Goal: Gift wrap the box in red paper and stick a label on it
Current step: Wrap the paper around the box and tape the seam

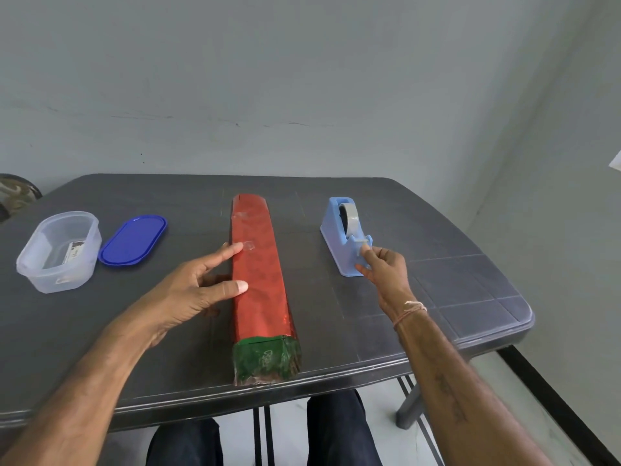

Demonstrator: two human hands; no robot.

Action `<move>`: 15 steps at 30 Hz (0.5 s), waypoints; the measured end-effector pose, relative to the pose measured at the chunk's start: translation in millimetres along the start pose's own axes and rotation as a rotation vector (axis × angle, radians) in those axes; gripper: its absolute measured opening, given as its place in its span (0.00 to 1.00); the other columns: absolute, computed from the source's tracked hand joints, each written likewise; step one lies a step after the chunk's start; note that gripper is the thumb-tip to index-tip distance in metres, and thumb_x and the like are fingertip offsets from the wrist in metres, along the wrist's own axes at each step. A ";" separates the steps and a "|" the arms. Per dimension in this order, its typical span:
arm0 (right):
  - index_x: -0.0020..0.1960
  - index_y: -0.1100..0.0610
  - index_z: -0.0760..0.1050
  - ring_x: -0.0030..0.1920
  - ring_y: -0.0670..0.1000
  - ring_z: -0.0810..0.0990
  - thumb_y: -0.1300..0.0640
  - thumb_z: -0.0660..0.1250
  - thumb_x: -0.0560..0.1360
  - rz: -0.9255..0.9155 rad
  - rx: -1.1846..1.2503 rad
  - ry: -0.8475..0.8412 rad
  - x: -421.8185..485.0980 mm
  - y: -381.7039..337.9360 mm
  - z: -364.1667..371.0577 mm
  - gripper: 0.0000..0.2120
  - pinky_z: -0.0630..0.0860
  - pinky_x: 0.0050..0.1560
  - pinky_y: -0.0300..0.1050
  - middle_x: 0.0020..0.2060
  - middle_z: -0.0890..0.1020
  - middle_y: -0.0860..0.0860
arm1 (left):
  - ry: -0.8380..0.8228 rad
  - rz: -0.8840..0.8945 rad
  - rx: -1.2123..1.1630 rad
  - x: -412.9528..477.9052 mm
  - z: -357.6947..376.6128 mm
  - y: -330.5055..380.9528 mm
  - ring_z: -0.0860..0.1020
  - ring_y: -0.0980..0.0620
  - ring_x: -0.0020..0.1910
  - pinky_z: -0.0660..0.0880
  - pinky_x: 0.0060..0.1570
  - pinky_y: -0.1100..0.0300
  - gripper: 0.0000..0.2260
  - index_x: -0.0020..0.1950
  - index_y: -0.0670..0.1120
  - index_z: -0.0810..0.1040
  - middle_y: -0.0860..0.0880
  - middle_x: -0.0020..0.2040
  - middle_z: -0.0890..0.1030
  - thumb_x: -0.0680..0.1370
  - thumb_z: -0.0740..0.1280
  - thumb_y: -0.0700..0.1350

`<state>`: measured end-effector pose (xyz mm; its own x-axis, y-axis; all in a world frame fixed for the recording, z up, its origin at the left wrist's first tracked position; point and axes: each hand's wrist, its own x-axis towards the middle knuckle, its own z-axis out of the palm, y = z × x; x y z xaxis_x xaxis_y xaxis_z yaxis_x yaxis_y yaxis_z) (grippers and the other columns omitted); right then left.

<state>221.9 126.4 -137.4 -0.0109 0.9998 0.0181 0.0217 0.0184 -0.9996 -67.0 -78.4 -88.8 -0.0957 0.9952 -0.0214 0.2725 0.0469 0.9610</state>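
Under the left hand point(198, 290), fingers straight and spread, the box point(262, 307) lies lengthwise on the table point(437, 297), its red paper seam pinned by index fingertip and thumb. Well to that hand's right, the right hand point(383, 264) pinches the tape point(353, 216) end at the cutter of the dispenser point(337, 237). The step appears to be drawing a strip for the seam. It is best pulled out level and torn down across the teeth, with the left fingers pressing so the slick paper cannot spring open. Two clear strips point(249, 245) sit on the seam, one at the left index fingertip. The paper is glossy, crinkled metallic red, and the near end shows green foil, loosely folded. The dispenser is pale blue moulded plastic, wedge-shaped. Left of the left hand stands a translucent oval tub point(53, 284) holding what looks like the label point(75, 252), with its blue lid point(134, 238) beside it.
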 end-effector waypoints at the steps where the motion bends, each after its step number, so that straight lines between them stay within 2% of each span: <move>1: 0.42 0.64 0.81 0.44 0.50 0.83 0.57 0.70 0.80 -0.019 -0.013 0.014 1.1 3.7 0.5 0.12 0.84 0.56 0.55 0.40 0.83 0.54 | -0.001 0.004 -0.004 0.4 -0.1 -0.2 0.60 0.60 0.77 0.65 0.64 0.61 0.40 0.73 0.71 0.69 0.67 0.79 0.60 0.63 0.80 0.65; 3: 0.43 0.63 0.82 0.41 0.47 0.84 0.57 0.71 0.80 -0.035 -0.034 0.058 2.4 7.8 2.4 0.11 0.85 0.52 0.51 0.38 0.84 0.52 | -0.005 0.004 0.002 0.7 -0.6 -1.6 0.60 0.60 0.78 0.65 0.68 0.59 0.40 0.72 0.72 0.69 0.67 0.79 0.60 0.62 0.79 0.66; 6: 0.42 0.61 0.81 0.41 0.48 0.85 0.58 0.70 0.80 -0.048 -0.048 0.107 3.7 9.5 7.8 0.10 0.84 0.47 0.43 0.38 0.83 0.52 | 0.001 0.006 0.006 1.1 -1.6 -2.6 0.59 0.60 0.78 0.62 0.73 0.55 0.40 0.71 0.73 0.69 0.67 0.78 0.61 0.59 0.77 0.67; 11: 0.38 0.59 0.79 0.42 0.50 0.84 0.60 0.70 0.80 -0.049 -0.039 0.167 3.8 12.3 14.3 0.12 0.84 0.48 0.45 0.37 0.81 0.51 | 0.003 -0.002 -0.009 1.6 -1.2 -2.0 0.62 0.59 0.78 0.67 0.66 0.59 0.40 0.71 0.73 0.70 0.67 0.78 0.62 0.59 0.78 0.66; 15: 0.34 0.60 0.78 0.37 0.48 0.82 0.60 0.71 0.79 -0.018 -0.096 0.187 4.9 13.5 15.8 0.14 0.83 0.44 0.43 0.33 0.79 0.49 | 0.008 -0.008 -0.009 1.0 -0.5 -0.8 0.60 0.58 0.78 0.66 0.68 0.58 0.39 0.73 0.71 0.69 0.66 0.79 0.60 0.65 0.80 0.64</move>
<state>206.3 131.4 -151.2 0.1737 0.9836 0.0487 0.1187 0.0281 -0.9925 -67.8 -77.5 -89.4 -0.1055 0.9941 -0.0265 0.2633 0.0536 0.9632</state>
